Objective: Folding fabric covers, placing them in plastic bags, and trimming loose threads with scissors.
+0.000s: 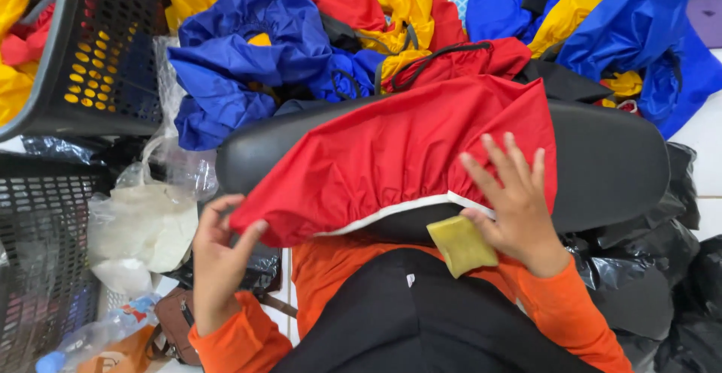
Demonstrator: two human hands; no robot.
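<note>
Your left hand (218, 256) pinches the corner of the red fabric cover (406, 151). Your right hand (515, 204) lies flat on its elastic hem with fingers spread, and a yellow-green pad (460, 245) is tucked under the palm. The cover drapes over a black padded board (609, 166) across your lap. Blue, yellow and red covers (256, 57) are piled beyond, with a black basket (98, 50) to the left.

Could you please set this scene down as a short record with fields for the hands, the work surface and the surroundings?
left hand: pinches the corner of the red fabric cover
right hand: flat on the cover, fingers spread, a yellow-green pad tucked under the palm
work surface: black padded board, the cover stretched over it
behind: pile of blue, yellow and red fabric pieces
left side: black mesh baskets, clear plastic bag
sleeves: orange
</note>
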